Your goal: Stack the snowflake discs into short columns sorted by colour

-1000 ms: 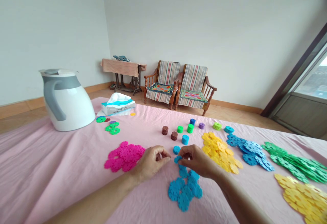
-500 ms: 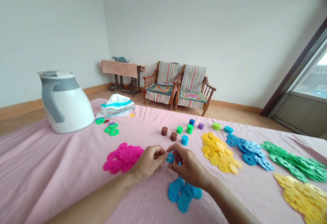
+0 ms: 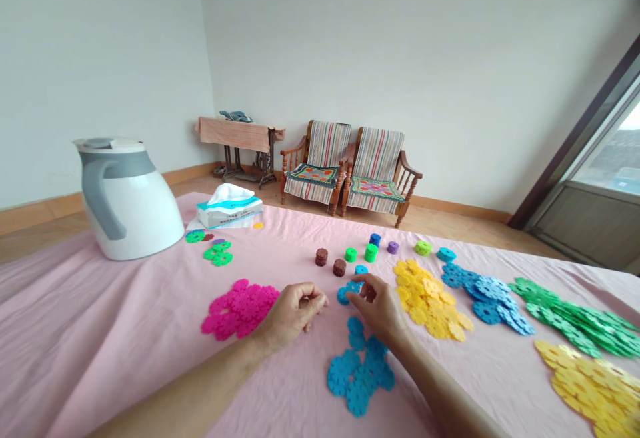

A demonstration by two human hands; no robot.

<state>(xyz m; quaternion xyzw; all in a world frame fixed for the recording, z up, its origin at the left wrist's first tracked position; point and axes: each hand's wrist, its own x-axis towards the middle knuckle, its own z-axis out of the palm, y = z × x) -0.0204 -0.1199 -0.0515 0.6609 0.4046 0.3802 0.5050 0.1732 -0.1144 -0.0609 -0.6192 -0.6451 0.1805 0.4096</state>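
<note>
My right hand (image 3: 380,306) pinches a cyan snowflake disc (image 3: 347,292) just above the pink tablecloth (image 3: 100,338), close to a short cyan stack (image 3: 361,270). A loose pile of cyan discs (image 3: 360,373) lies right below that hand. My left hand (image 3: 296,313) rests on the cloth beside a magenta disc pile (image 3: 239,308). Its fingers are curled in with nothing visible between them, a small gap away from the cyan disc.
Small stacks stand behind: brown (image 3: 321,256), green (image 3: 371,252), blue (image 3: 375,239), purple (image 3: 393,247). Piles of yellow (image 3: 430,298), blue (image 3: 487,291), green (image 3: 570,318) and more yellow discs (image 3: 595,385) lie to the right. A white kettle (image 3: 130,198) and tissue pack (image 3: 230,208) sit far left.
Both hands met on a cyan disc half a second ago. Now my right hand has carried it up and right toward the cyan stack, and my left hand has let go.
</note>
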